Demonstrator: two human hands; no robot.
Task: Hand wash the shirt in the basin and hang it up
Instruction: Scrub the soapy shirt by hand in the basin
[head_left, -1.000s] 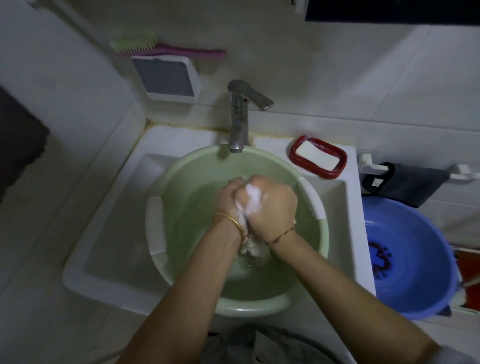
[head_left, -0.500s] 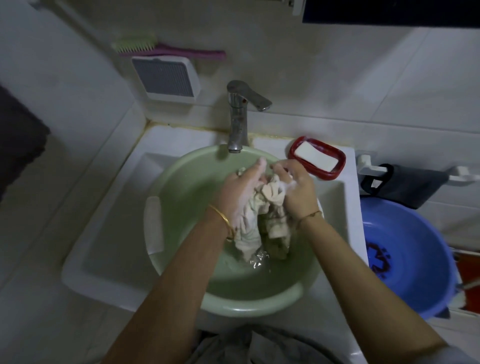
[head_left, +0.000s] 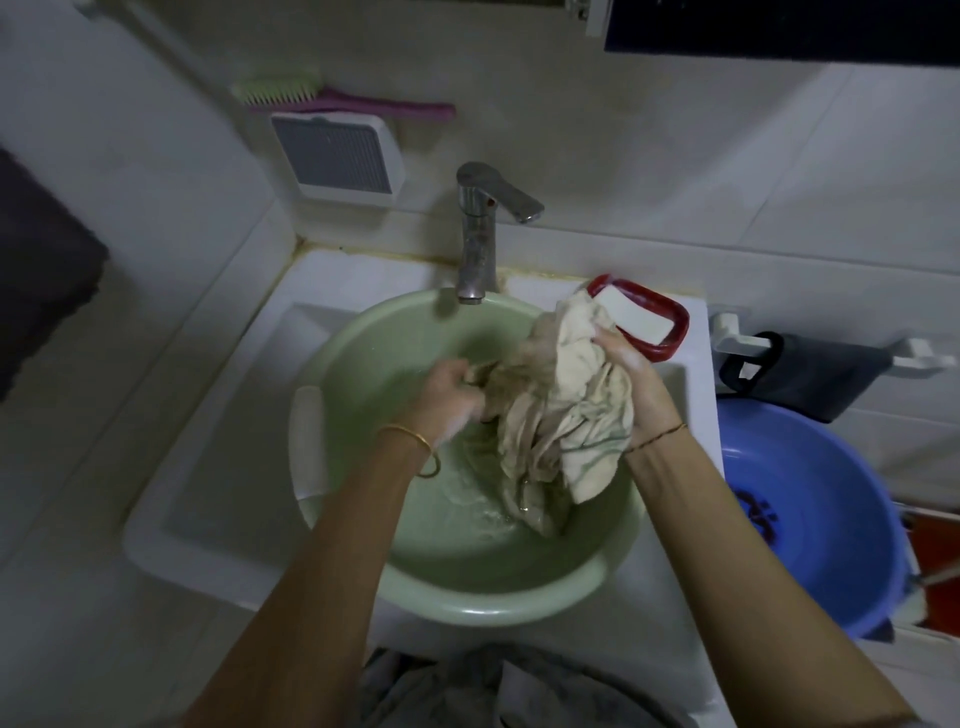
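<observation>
So the shirt (head_left: 563, 415) is a wet, cream-coloured bunch with a few thin dark lines on it, held up over the right half of the green basin (head_left: 493, 608). Its lower end hangs down into the soapy water (head_left: 462, 519); the top reaches up near the soap dish (head_left: 675, 338).

The left hand (head_left: 447, 400) grips the left side of the bunch, fingers curled tight into the cloth. There's a gold bangle (head_left: 413, 436) on that wrist. The right hand (head_left: 636, 382) holds the right side: the thumb lies across the front of the fabric and the rest of the fingers go behind it, so I can't see how they sit. It has a thin thread band on the wrist. The two hands are a bit apart, with cloth stretched and crumpled between them.

The basin sits inside a white sink (head_left: 208, 493), right under the tap (head_left: 478, 234). The red soap dish is on the sink's back right corner with a white soap (head_left: 636, 317) bar in it. To the right of the sink there's a blue tub (head_left: 821, 519), and above it a dark cloth (head_left: 815, 376) hangs on a white wall rack. On the wall behind the tap there's a white vent (head_left: 337, 156) with a pink-handled brush (head_left: 337, 101) lying on top.
</observation>
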